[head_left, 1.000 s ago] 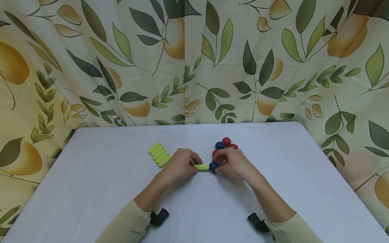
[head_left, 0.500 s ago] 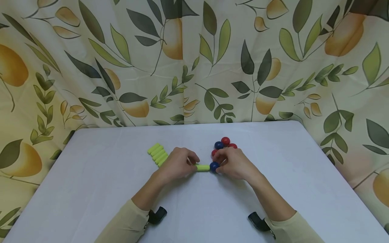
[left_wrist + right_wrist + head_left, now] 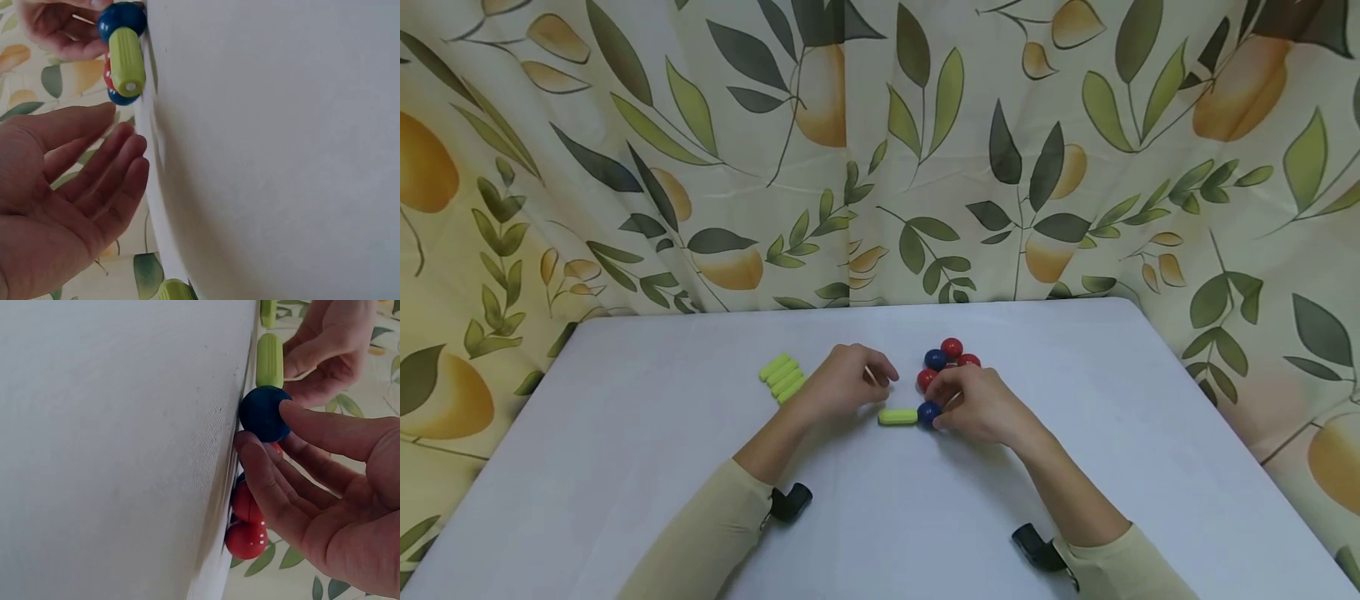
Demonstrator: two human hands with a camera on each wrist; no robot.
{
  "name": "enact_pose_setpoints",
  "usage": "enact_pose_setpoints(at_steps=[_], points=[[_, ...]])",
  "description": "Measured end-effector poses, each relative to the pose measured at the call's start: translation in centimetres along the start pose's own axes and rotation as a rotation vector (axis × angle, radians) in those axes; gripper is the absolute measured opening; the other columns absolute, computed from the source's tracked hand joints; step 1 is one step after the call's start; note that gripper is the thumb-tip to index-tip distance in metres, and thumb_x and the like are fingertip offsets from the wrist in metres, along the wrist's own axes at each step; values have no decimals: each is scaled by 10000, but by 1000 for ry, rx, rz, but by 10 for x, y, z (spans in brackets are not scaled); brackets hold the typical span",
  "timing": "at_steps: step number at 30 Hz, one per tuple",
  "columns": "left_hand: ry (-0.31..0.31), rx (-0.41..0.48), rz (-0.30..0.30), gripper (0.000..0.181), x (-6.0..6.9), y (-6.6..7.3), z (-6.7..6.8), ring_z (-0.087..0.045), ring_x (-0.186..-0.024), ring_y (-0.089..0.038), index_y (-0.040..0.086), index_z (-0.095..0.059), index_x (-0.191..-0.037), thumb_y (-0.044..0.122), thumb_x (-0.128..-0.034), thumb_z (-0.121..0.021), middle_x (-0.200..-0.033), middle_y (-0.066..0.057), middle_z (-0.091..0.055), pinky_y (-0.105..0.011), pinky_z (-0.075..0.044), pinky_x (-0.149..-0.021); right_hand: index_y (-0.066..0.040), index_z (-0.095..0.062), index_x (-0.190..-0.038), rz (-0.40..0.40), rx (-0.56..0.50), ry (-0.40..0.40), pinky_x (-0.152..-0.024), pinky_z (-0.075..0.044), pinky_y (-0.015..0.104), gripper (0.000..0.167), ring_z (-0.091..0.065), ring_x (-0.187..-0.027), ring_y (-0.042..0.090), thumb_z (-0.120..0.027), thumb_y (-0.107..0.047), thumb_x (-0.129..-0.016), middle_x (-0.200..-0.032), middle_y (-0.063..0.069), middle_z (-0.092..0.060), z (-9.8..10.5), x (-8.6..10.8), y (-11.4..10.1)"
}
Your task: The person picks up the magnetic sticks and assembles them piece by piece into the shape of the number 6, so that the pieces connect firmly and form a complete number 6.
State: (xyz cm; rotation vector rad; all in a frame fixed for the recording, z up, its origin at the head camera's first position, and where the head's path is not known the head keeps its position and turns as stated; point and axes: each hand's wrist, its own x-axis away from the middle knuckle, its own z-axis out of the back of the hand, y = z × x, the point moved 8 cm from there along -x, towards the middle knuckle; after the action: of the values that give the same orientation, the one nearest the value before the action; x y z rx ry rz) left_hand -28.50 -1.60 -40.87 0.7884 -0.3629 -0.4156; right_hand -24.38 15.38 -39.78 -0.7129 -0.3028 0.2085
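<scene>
A green rod [image 3: 898, 417] lies on the white table with its right end against a dark blue ball [image 3: 928, 413]. My right hand [image 3: 983, 407] pinches that ball between thumb and fingers; the right wrist view shows the grip on the blue ball [image 3: 265, 414]. My left hand [image 3: 848, 382] is just up and left of the rod, its fingers loosely bent and holding nothing. In the left wrist view a gap separates the left hand [image 3: 75, 181] from the free end of the green rod [image 3: 127, 62].
Several green rods [image 3: 782, 375] lie side by side left of my left hand, which partly covers them. Behind my right hand sit red balls [image 3: 951, 347] and another blue ball [image 3: 936, 359]. A leaf-patterned curtain [image 3: 895, 183] hangs beyond the table's back edge.
My left hand has let go of the green rod and moved up and slightly away from it. The right hand stays on the blue ball.
</scene>
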Motion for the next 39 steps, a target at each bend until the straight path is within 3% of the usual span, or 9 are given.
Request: enact_pose_setpoints(at_steps=[8,17,29,39], points=[[-30,-5,-47,263,-24,5,-4,-676,-936,-147,121,-778,-1177,89,-916,-783,-1059,4,-764,-283,-582,-828,-82,-762,-1068,-4,-6,-10,-782,-628,333,278,-664,-905,198,-868,-59,-812,-997,53,-733,3,3,2],[-39,-27,-74,356,-42,15,-18,-674,-953,-144,135,-745,-1227,144,-882,-830,-1038,1,-751,-273,-568,-829,-72,-762,-1059,-7,-12,-11,-754,-618,321,269,-665,-862,189,-864,-53,-812,-957,52,-732,5,5,5],[-49,-28,-56,305,-47,19,-24,-656,-931,-131,133,-771,-1155,180,-867,-857,-1007,28,-758,-247,-526,-790,-75,-762,-1057,-2,-2,-14,-759,-612,322,261,-661,-869,188,-862,-61,-817,-954,47,-732,5,5,5],[-59,0,-40,276,-49,14,-23,-658,-923,-132,138,-786,-1124,178,-862,-863,-988,48,-759,-249,-526,-788,-73,-763,-1050,6,-6,-14,-753,-610,319,252,-672,-843,181,-857,-46,-818,-943,47,-736,5,5,4]])
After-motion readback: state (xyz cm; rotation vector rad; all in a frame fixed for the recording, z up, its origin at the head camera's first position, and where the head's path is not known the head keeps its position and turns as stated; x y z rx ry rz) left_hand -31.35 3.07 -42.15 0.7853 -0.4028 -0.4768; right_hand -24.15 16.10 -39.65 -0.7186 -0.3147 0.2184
